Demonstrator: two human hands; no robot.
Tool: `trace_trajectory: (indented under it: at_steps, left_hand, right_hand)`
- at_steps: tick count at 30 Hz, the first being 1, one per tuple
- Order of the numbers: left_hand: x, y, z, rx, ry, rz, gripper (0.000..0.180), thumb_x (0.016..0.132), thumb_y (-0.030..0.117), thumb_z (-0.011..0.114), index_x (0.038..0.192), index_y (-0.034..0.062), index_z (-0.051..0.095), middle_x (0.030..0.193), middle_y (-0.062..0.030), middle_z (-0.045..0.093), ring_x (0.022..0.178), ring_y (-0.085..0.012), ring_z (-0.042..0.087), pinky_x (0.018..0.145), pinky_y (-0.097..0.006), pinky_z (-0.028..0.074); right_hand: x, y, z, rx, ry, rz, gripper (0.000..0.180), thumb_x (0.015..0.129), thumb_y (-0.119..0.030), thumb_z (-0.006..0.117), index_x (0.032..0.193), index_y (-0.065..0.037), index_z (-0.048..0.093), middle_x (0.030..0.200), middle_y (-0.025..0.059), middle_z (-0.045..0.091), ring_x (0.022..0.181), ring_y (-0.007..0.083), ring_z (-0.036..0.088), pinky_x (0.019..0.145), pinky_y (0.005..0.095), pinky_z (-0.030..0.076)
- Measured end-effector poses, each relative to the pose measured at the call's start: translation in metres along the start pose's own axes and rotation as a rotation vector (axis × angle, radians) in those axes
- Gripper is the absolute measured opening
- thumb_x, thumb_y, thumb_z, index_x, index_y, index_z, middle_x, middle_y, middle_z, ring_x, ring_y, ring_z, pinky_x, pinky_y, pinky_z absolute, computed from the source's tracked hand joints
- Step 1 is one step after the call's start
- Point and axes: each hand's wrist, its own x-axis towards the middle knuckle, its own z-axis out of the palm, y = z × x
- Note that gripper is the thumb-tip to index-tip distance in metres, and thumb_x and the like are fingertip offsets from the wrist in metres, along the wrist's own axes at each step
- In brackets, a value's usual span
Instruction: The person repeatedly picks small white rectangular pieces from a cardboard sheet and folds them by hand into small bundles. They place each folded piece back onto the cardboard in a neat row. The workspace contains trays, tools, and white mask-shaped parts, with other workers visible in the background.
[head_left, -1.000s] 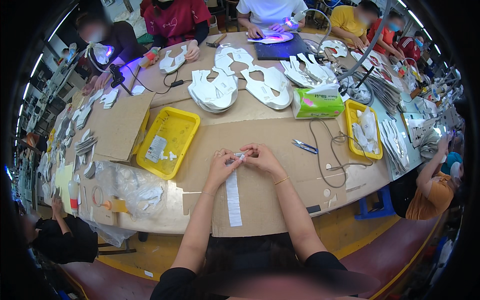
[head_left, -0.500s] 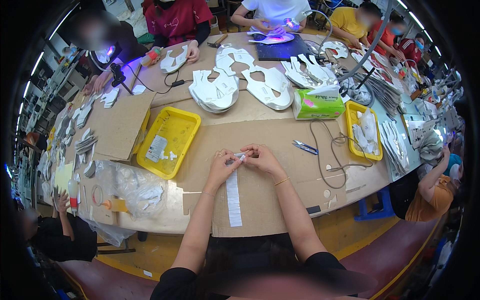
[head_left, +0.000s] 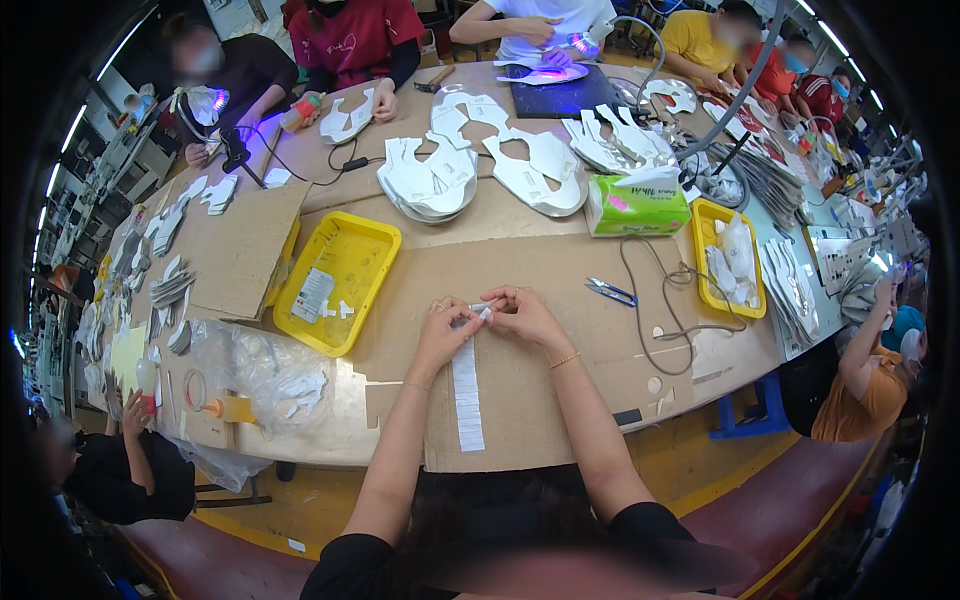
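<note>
Both my hands meet over the cardboard sheet [head_left: 540, 420], at the far end of a long white strip [head_left: 467, 400] made of short segments. My left hand [head_left: 447, 325] is closed, its fingertips pinching a small white piece [head_left: 484, 312]. From the other side my right hand [head_left: 520, 318] pinches the same small piece between thumb and finger. The strip lies flat and runs from under my hands toward me. Whether the small piece is still joined to the strip is hidden by my fingers.
A yellow tray [head_left: 387, 240] with a few white scraps stands at left, another yellow tray [head_left: 702, 215] at right. Snips [head_left: 611, 291], a cable [head_left: 655, 318] and a green tissue pack [head_left: 637, 210] lie right. White shoe-upper pieces [head_left: 430, 180] are stacked beyond. Co-workers sit around the table.
My hands stay almost in place, still pinching the small piece. At the far left, a co-worker has leaned back from the lamp, and another co-worker's hand has shifted by a bottle.
</note>
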Motion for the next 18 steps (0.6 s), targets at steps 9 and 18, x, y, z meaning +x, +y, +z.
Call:
trace_trajectory:
  at_steps: [9, 18]
  left_hand:
    - [0.000, 0.001, -0.002, -0.096, -0.007, 0.006, 0.012, 0.077, 0.017, 0.073, 0.078, 0.0058, 0.067, 0.089, -0.0035, 0.058, 0.089, -0.0196, 0.051, 0.079, -0.031, 0.040]
    - [-0.001, -0.005, -0.004, -0.177, -0.018, -0.109, 0.008, 0.081, 0.011, 0.070, 0.078, 0.0056, 0.065, 0.088, 0.0023, 0.055, 0.077, -0.0085, 0.047, 0.068, -0.023, 0.037]
  right_hand:
    - [-0.004, -0.007, -0.002, 0.038, -0.022, 0.029, 0.034, 0.076, -0.008, 0.071, 0.109, -0.004, 0.066, 0.081, 0.0003, 0.068, 0.075, 0.0074, 0.062, 0.072, 0.0239, 0.049]
    - [-0.005, -0.007, -0.018, 0.290, -0.026, -0.043, 0.049, 0.082, -0.010, 0.070, 0.128, -0.006, 0.051, 0.094, -0.0010, 0.060, 0.092, 0.0093, 0.056, 0.085, 0.0254, 0.044]
